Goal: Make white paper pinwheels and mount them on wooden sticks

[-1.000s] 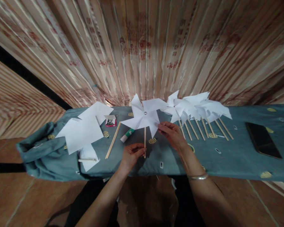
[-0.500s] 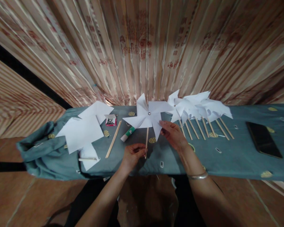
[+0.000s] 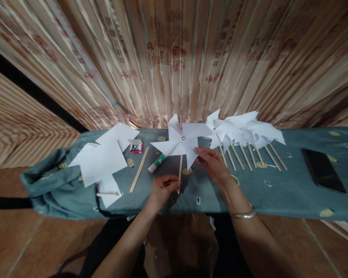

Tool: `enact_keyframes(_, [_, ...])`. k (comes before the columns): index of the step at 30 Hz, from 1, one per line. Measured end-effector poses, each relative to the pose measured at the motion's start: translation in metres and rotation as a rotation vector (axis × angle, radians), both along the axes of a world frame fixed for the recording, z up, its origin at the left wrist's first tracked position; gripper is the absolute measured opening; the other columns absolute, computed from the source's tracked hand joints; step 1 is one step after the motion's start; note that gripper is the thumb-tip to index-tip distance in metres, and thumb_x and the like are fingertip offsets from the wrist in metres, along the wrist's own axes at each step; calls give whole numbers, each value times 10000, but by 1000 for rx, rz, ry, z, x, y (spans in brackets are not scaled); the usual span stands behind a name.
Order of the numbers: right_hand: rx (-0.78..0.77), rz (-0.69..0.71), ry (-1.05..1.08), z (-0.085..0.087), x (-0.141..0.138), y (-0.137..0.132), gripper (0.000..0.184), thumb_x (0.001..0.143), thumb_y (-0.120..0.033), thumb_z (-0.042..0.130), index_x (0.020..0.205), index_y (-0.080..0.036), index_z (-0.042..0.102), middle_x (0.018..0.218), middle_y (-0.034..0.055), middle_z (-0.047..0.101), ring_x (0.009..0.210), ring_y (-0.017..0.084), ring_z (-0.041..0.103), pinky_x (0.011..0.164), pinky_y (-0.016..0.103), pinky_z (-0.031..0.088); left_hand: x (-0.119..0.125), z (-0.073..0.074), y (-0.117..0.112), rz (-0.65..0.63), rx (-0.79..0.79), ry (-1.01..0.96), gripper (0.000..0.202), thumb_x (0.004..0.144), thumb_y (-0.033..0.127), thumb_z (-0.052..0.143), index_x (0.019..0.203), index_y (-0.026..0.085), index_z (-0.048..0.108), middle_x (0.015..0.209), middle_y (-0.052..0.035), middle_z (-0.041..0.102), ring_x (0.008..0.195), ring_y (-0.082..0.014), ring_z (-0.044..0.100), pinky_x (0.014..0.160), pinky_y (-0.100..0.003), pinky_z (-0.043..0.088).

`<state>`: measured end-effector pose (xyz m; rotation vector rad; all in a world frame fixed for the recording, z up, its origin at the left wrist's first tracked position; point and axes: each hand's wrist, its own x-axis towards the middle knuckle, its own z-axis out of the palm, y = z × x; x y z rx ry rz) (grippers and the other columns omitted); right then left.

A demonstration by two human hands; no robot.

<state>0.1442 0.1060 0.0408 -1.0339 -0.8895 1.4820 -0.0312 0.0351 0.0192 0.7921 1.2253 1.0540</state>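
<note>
A white paper pinwheel (image 3: 181,141) with a metal pin at its hub stands on a thin wooden stick (image 3: 180,170) above the teal-covered table (image 3: 278,193). My left hand (image 3: 162,190) is closed in a pinch round the lower end of that stick. My right hand (image 3: 211,164) touches the pinwheel's lower right blade with its fingertips drawn together. To the right, several finished white pinwheels (image 3: 243,131) lie in a row, their sticks pointing toward me.
Loose white paper sheets (image 3: 101,160) lie at the left, with a small red box of pins (image 3: 136,146), a spare wooden stick (image 3: 139,170) and a glue stick (image 3: 156,163) beside them. A dark phone (image 3: 321,170) lies at the right. A striped curtain (image 3: 174,58) hangs behind the table.
The pinwheel has shifted slightly to the right and tilted its stick a little. Both hands kept their hold and barely moved.
</note>
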Motion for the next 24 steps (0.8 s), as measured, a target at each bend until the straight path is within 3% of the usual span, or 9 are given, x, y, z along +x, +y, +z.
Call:
enact_keyframes(6, [-43, 38, 47, 4, -4, -3, 288, 548, -458, 852, 631, -212, 725, 525, -45, 607, 489, 56, 498, 480, 182, 414, 0, -2, 1, -10, 17, 15, 297, 490, 350, 822, 645, 130, 698, 531, -1, 614, 484, -105, 526, 513, -236, 426])
enact_keyframes(13, [-102, 89, 60, 4, -9, -7, 340, 531, -476, 855, 660, -191, 723, 570, -15, 664, 519, 90, 598, 480, 190, 459, 1, 0, 0, 13, 13, 18, 256, 501, 314, 808, 643, 130, 700, 522, 4, 612, 478, -100, 522, 508, -230, 418])
enact_keyframes(24, [0, 129, -26, -3, -17, -11, 309, 612, -493, 801, 619, -199, 707, 580, -27, 634, 540, 85, 557, 532, 210, 426, 2, -3, 1, 19, 19, 19, 252, 495, 300, 802, 649, 129, 700, 514, 5, 617, 465, -96, 519, 496, -223, 407])
